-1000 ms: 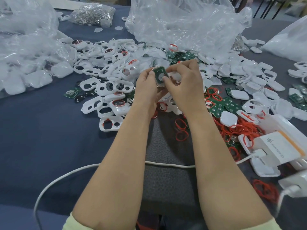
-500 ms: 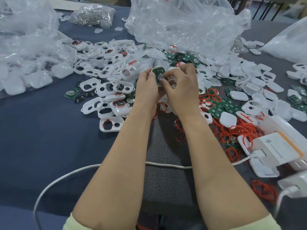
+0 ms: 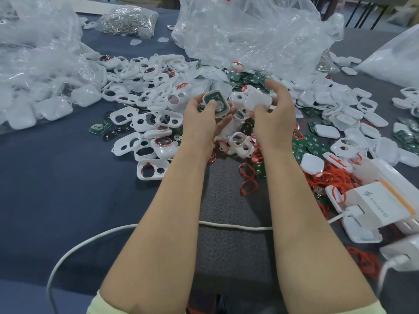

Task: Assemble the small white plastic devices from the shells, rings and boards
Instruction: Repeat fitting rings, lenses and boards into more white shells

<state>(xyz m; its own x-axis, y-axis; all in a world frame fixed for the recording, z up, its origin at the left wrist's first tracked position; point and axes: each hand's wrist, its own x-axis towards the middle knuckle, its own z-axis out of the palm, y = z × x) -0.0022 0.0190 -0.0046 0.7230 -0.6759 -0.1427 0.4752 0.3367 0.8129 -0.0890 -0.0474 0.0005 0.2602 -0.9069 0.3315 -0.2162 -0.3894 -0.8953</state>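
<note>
My left hand (image 3: 201, 118) holds a white shell with a green board (image 3: 215, 103) seated inside it, thumb pressing on the board. Beside it, my right hand (image 3: 275, 114) grips a plain white shell cover (image 3: 257, 101) by its edges, a little apart from the left piece. Both hands hover above the pile of white shells (image 3: 145, 114), red rings (image 3: 249, 185) and green boards (image 3: 314, 147) spread across the table.
Clear plastic bags (image 3: 249, 30) lie at the back, and another bag (image 3: 34, 71) of white parts at the left. A white charger box (image 3: 381, 205) sits at the right, its white cable (image 3: 235, 226) crossing under my forearms. A dark grey mat (image 3: 229, 211) lies between my arms.
My hands have separated. The right hand left the shell with the board and now holds a white cover, while the left hand keeps the shell with the board.
</note>
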